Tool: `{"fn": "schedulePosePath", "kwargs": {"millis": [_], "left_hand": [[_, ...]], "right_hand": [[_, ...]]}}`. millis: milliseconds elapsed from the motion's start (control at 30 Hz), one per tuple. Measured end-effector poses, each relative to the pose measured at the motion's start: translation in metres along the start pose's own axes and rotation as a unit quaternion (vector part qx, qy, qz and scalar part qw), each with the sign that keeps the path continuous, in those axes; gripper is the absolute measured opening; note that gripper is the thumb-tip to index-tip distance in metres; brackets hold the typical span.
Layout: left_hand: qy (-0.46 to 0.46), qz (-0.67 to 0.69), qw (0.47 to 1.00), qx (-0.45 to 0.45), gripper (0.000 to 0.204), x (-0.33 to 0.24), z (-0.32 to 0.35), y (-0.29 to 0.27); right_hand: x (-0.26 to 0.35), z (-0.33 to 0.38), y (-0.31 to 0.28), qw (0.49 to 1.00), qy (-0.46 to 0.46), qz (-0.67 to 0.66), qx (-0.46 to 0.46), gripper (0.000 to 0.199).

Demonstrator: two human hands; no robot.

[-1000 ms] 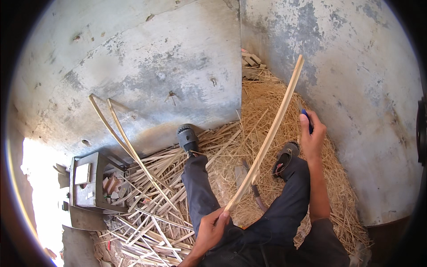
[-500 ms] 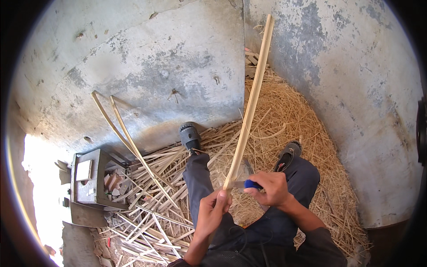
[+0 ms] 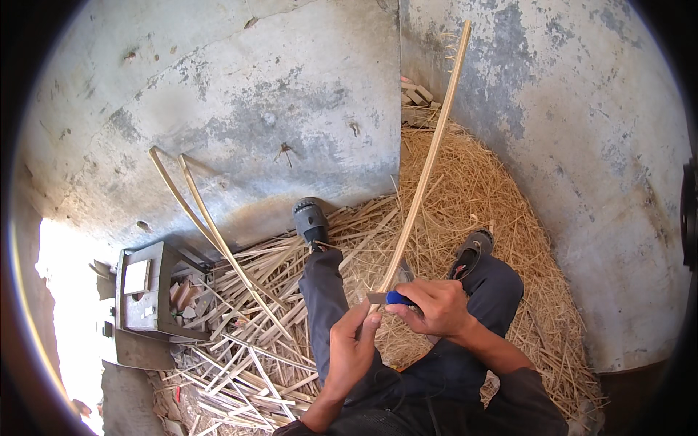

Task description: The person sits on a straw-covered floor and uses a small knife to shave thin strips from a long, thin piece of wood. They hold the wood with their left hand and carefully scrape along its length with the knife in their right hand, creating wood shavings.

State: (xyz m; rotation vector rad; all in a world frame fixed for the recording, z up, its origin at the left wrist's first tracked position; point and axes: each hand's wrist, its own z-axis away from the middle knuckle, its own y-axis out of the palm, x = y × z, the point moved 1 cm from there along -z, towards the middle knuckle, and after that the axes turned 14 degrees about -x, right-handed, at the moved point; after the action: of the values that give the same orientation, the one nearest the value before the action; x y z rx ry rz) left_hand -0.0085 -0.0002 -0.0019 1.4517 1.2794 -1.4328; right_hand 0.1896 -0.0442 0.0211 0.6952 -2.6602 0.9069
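Observation:
A long pale wooden strip [image 3: 427, 171], which looks like split bamboo, slants up and away from me between my legs. My left hand [image 3: 350, 347] is closed around its near end, thumb along the side. My right hand [image 3: 440, 309] grips a knife [image 3: 397, 298] by its blue handle. The short, wide blade lies across the strip just beyond my left fingers; whether it cuts in, I cannot tell. Thin curled shavings cling near the strip's far end. Part of the near end is hidden in my left hand.
Two long bent strips [image 3: 196, 200] lean on the metal sheet wall [image 3: 240, 94] at left. Cut strips [image 3: 254, 370] cover the floor there; a heap of fine shavings [image 3: 465, 171] lies ahead and right. A small wooden stool [image 3: 145, 323] lies at far left. My shoes rest among the scraps.
The strip has turned to show a narrower side, and its far end has swung right. My right hand has moved slightly left, bringing the blade across the strip.

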Motion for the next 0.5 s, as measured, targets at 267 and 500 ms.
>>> {"fn": "schedulePosePath", "kwargs": {"millis": [267,500], "left_hand": [[0.001,-0.028,0.999,-0.023,0.033,0.0018,0.0025,0.0015],[0.046,-0.043,0.997,-0.032,0.034,-0.0037,0.0026,-0.0042]], "right_hand": [[-0.0069,-0.0008,0.0001,0.998,-0.034,0.039,-0.025,0.029],[-0.0071,-0.0033,-0.0015,0.998,-0.043,0.047,-0.028,0.030]]}}
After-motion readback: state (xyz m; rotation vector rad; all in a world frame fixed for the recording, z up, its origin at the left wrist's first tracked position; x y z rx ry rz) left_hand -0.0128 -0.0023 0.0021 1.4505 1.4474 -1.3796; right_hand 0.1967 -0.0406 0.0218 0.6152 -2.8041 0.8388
